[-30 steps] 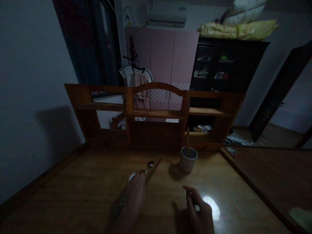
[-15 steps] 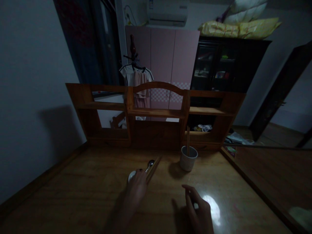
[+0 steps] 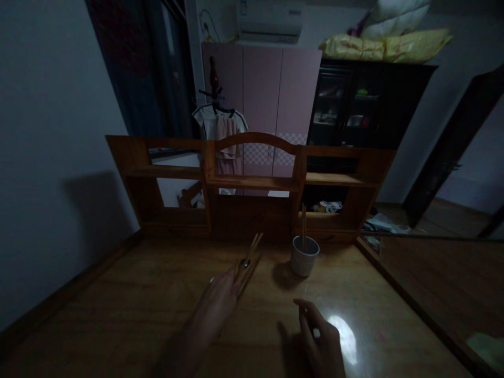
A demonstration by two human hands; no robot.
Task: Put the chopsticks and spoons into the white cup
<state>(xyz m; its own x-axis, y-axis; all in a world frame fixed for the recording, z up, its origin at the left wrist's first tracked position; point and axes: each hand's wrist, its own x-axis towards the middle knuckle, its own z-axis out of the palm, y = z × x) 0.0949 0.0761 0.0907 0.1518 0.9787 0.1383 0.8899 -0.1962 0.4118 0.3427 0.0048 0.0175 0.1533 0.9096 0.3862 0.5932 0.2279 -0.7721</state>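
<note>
My left hand (image 3: 222, 294) is closed around a pair of wooden chopsticks (image 3: 255, 241), held at a slant above the table with their far ends pointing away. A metal spoon (image 3: 244, 264) shows just past the fingers, its handle hidden. A small white edge (image 3: 211, 280), part of a round white thing, peeks out beside the knuckles. Under the chopsticks runs a darker slanting line; whether it is shadow or another stick I cannot tell. My right hand (image 3: 321, 336) rests low on the right, fingers loosely bent and apart, gripping nothing visible. Beyond it stands a light cup (image 3: 304, 257) with chopsticks (image 3: 304, 226) upright inside.
The wooden table (image 3: 137, 304) carries a low wooden shelf unit (image 3: 252, 182) along its far edge. A wall (image 3: 59, 157) borders the left side. A raised wooden edge (image 3: 409, 304) runs along the right. Light glares off the tabletop near my right hand.
My left hand has taken hold of the chopsticks and raised them off the table, their tips now farther away. The white round thing is more covered. My right hand stays put.
</note>
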